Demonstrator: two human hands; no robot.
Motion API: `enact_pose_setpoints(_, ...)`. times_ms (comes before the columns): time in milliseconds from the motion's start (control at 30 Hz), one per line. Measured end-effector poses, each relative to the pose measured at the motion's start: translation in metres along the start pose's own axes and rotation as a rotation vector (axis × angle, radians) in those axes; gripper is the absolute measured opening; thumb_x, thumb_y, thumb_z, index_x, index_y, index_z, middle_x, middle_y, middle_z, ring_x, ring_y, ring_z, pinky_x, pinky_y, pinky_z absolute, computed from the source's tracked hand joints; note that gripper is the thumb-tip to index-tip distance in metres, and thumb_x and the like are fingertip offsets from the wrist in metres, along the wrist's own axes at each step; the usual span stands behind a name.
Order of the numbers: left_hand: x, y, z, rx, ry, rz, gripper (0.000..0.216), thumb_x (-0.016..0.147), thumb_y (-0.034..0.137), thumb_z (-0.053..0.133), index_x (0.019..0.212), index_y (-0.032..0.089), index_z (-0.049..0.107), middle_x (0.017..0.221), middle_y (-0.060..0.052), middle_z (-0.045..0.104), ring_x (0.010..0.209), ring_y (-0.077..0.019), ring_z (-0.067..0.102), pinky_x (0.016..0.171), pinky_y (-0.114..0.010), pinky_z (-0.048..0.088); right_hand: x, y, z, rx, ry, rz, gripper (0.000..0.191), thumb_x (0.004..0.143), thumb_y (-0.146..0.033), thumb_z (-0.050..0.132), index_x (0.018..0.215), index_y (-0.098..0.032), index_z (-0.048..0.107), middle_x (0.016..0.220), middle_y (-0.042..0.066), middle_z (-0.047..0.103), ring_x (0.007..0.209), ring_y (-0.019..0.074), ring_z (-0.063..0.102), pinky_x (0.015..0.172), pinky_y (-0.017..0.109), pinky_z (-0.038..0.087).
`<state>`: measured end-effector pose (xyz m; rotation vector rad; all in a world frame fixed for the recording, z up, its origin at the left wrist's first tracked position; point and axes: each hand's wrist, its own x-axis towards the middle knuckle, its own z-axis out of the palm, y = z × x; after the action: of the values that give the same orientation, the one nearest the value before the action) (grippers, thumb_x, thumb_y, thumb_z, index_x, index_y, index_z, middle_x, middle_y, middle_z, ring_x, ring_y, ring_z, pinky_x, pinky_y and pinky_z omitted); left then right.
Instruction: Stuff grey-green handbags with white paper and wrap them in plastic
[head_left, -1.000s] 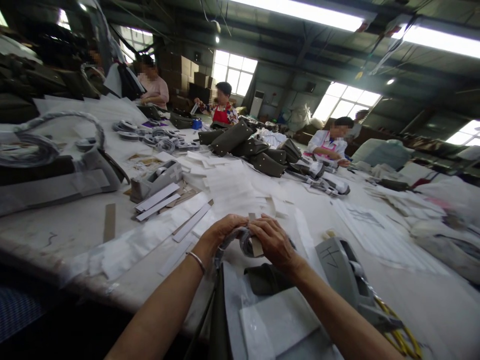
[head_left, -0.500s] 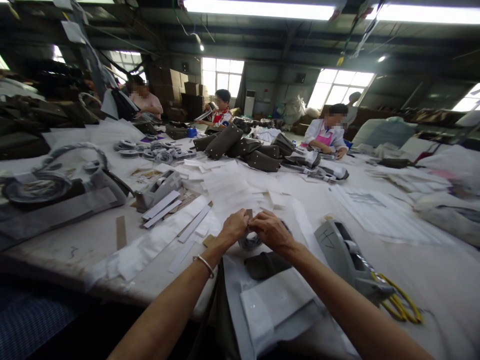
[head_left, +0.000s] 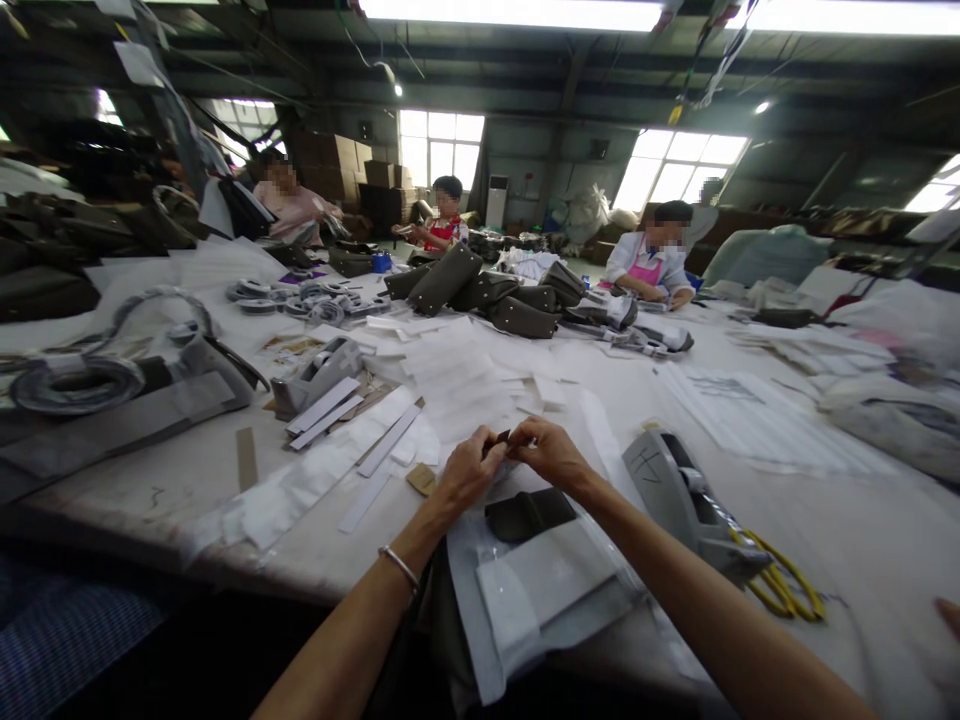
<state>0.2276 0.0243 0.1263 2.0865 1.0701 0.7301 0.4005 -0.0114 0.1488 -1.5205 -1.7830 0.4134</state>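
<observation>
My left hand [head_left: 471,466] and my right hand [head_left: 547,452] meet over the near part of the table, fingers pinched together. Between their fingertips is a small dark brown strip [head_left: 502,437]; its exact kind is unclear. Under my wrists lies a dark bag [head_left: 517,515], partly covered by a grey sheet [head_left: 480,610] and a folded white wrapping piece [head_left: 551,575]. A grey tape dispenser [head_left: 671,490] stands right of my right forearm, with yellow-handled scissors [head_left: 784,585] beside it. A small brown card [head_left: 421,479] lies left of my left hand.
To the left are pale card strips [head_left: 322,412], another tape dispenser [head_left: 319,375] and a wrapped bag [head_left: 187,385]. Dark bags [head_left: 480,285] are heaped further back. Co-workers sit across the table, one in a pink apron [head_left: 645,272]. Fingertips [head_left: 949,612] of another person show at the right edge.
My hands have lowered slightly, and the brown strip between them has tilted from upright to slanted. The wrapped coil seen beneath them is now mostly hidden. Fingertips have appeared at the right edge.
</observation>
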Motion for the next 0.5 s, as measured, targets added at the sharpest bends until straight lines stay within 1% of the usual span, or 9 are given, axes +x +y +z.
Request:
enact_pose_setpoints(67,-0.004,-0.004,-0.001,-0.146,-0.065,0.057,0.023,0.086,0.042,0.059,0.097,0.022,0.055,0.087,0.002,0.065,0.079,-0.0148,0.06,0.07,-0.024,0.042,0.001,-0.002,-0.004,-0.046,-0.021,-0.051,0.004,0.072,-0.017,0.073,0.071,-0.02,0.071,0.079,0.001,0.064,0.078,0.0168,0.06,0.075,0.03,0.046)
enact_pose_setpoints(133,-0.006,-0.008,-0.001,-0.219,-0.069,0.064,0.029,0.078,0.041,0.068,0.096,0.021,0.056,0.084,0.003,0.063,0.077,-0.0148,0.057,0.069,-0.024,0.041,0.004,-0.003,-0.006,-0.075,-0.056,-0.042,0.006,0.071,-0.018,0.075,0.067,-0.02,0.07,0.078,0.001,0.064,0.076,0.0165,0.06,0.073,0.029,0.046)
enact_pose_setpoints(200,-0.006,-0.011,0.0,-0.242,-0.022,0.05,0.024,0.077,0.037,0.067,0.091,0.02,0.056,0.079,0.004,0.06,0.074,-0.0146,0.055,0.068,-0.025,0.04,0.007,-0.004,-0.008,-0.081,-0.095,-0.004,0.008,0.07,-0.019,0.075,0.067,-0.02,0.068,0.075,0.0,0.063,0.072,0.0154,0.059,0.069,0.027,0.045)
enact_pose_setpoints(233,-0.006,-0.012,0.001,-0.253,-0.003,0.044,0.02,0.078,0.035,0.065,0.088,0.02,0.057,0.077,0.004,0.059,0.073,-0.0143,0.054,0.068,-0.025,0.039,0.009,-0.004,-0.008,-0.078,-0.111,0.012,0.008,0.068,-0.018,0.076,0.07,-0.02,0.068,0.074,-0.001,0.063,0.071,0.0149,0.059,0.067,0.026,0.045)
enact_pose_setpoints(300,-0.005,-0.013,0.004,-0.282,-0.002,0.041,0.016,0.078,0.032,0.063,0.086,0.02,0.057,0.075,0.005,0.058,0.071,-0.0136,0.052,0.067,-0.025,0.038,0.012,-0.005,-0.01,-0.075,-0.128,0.025,0.016,0.066,-0.016,0.077,0.079,-0.02,0.069,0.074,-0.003,0.064,0.069,0.0144,0.058,0.064,0.025,0.044)
enact_pose_setpoints(367,-0.003,-0.013,0.006,-0.314,-0.014,0.04,0.015,0.076,0.03,0.064,0.084,0.02,0.057,0.074,0.005,0.057,0.07,-0.013,0.051,0.066,-0.025,0.037,0.014,-0.007,-0.013,-0.071,-0.164,0.004,0.02,0.066,-0.016,0.077,0.085,-0.02,0.072,0.076,-0.002,0.065,0.069,0.014,0.059,0.064,0.024,0.045)
enact_pose_setpoints(500,0.001,-0.016,0.008,-0.404,-0.003,0.004,0.017,0.071,0.029,0.067,0.078,0.019,0.056,0.071,0.005,0.055,0.069,-0.0125,0.051,0.064,-0.024,0.037,0.016,-0.011,-0.017,-0.115,-0.254,-0.087,0.011,0.075,-0.017,0.072,0.082,-0.022,0.077,0.076,0.0,0.07,0.068,0.0141,0.062,0.065,0.024,0.045)
